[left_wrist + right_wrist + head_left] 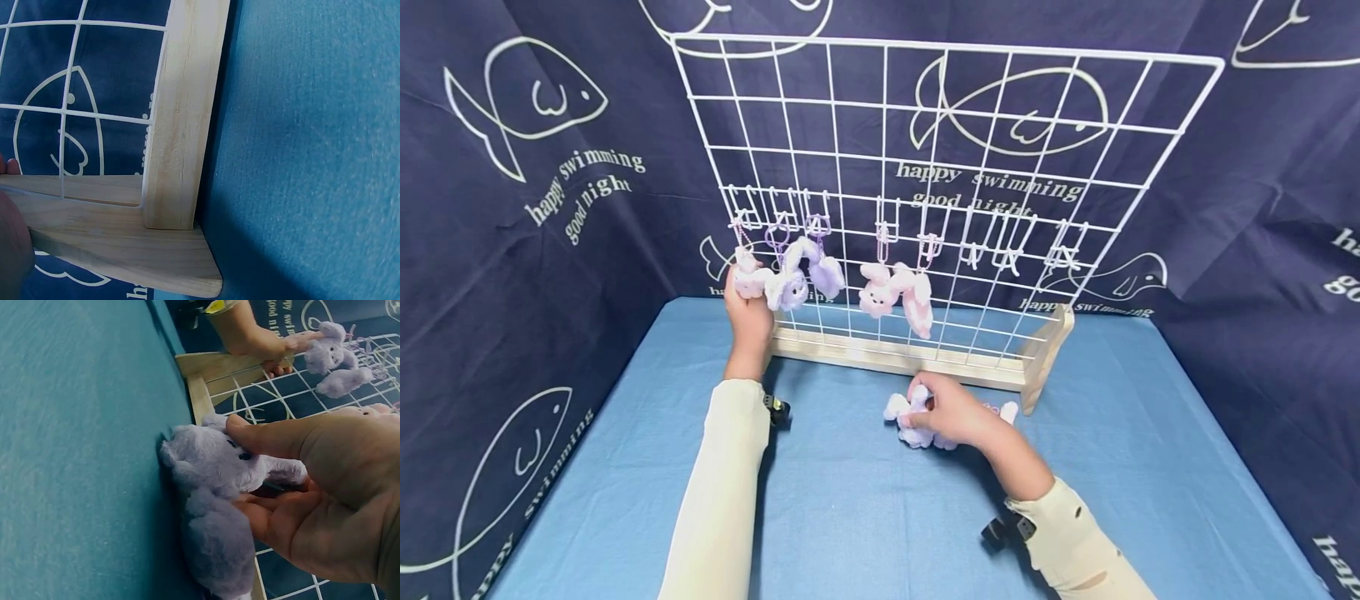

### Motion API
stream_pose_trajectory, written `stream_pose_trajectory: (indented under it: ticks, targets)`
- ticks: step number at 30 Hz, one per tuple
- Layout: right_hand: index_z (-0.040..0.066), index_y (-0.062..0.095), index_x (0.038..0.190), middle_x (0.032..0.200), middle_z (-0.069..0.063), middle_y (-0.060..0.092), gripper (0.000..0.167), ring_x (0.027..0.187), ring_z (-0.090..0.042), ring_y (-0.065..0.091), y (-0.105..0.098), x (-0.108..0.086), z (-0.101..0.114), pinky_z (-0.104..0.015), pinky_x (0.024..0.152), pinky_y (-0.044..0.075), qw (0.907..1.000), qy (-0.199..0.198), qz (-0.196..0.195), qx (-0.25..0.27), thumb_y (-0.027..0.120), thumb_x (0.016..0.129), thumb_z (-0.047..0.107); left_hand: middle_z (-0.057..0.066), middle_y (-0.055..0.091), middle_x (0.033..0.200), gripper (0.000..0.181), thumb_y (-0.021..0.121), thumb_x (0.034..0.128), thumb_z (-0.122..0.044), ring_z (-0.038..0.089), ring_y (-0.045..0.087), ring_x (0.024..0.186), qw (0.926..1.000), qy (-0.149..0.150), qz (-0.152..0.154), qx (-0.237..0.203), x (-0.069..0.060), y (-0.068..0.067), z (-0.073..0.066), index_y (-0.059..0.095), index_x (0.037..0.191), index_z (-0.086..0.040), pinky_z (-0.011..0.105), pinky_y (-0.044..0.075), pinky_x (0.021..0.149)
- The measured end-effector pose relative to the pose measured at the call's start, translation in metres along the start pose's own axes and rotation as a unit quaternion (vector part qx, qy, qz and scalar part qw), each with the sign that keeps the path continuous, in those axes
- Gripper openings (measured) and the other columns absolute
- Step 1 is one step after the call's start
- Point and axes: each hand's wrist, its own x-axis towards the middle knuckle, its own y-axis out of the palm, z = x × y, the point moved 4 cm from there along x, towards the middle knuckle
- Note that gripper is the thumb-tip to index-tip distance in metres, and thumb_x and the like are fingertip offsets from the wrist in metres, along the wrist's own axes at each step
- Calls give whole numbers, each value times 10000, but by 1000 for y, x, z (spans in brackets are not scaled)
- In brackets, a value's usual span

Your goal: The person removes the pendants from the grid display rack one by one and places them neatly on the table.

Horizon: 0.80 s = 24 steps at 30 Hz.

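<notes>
A white wire rack [885, 100] on a wooden base [865, 352] bears several fluffy plush keychains on hooks. At its left end my left hand [751, 321] grips the side of the rack, beside a pink plush [748, 275]; its curled fingers [275, 370] show in the right wrist view. Low at the rack's front, my right hand [955, 412] holds a lilac plush [914, 415] between thumb and fingers; its face [215, 456] shows in the right wrist view. A second fluffy lilac part [219, 540] lies against it; whether it is separate I cannot tell.
Lilac plushes [827, 275] and pink ones [917, 304] hang along the rack's left and middle. Bare white hooks [1011, 257] stand at the right. Another pale plush piece [1009, 412] shows behind my right wrist on the blue cloth [865, 500]. Dark fish-print fabric surrounds the table.
</notes>
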Motion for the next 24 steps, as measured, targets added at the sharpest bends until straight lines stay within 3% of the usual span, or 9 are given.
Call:
stream_pose_trajectory:
  ticks: [7, 13, 17, 24]
  targets:
    - [62, 632, 941, 811, -60, 623, 287, 721, -133, 538, 2, 1, 0, -280, 654, 463, 9992, 4, -195, -356, 888, 828, 123, -178, 598, 939, 76, 576, 1025, -52, 5, 536, 905, 10000, 6, 17, -10, 1, 1, 0, 649, 1038, -33, 194, 421, 873]
    - [55, 682, 966, 826, -76, 662, 295, 731, -133, 544, 2, 3, 1, -283, 666, 461, 9968, 34, -449, -662, 914, 791, 111, -163, 593, 930, 120, 577, 1011, -29, 17, 544, 910, 10000, 54, -35, -32, 0, -1, 0, 637, 1054, 65, 197, 429, 879]
    - [56, 704, 968, 868, -79, 666, 314, 745, -157, 553, -1, 2, 3, -293, 680, 462, 9922, -85, -666, -1046, 934, 762, 115, -143, 594, 936, 98, 582, 1003, -23, 6, 542, 913, 10000, 57, -50, -54, -1, -1, 0, 647, 1038, 42, 195, 425, 888]
    - [46, 700, 906, 1104, -158, 700, 328, 1048, -339, 626, -3, 0, 7, -482, 931, 510, 9774, -744, -1135, -1622, 958, 720, 126, -106, 619, 948, 143, 582, 987, 10, -1, 553, 918, 9996, 116, -42, -239, 0, 0, -2, 666, 992, -105, 197, 436, 896]
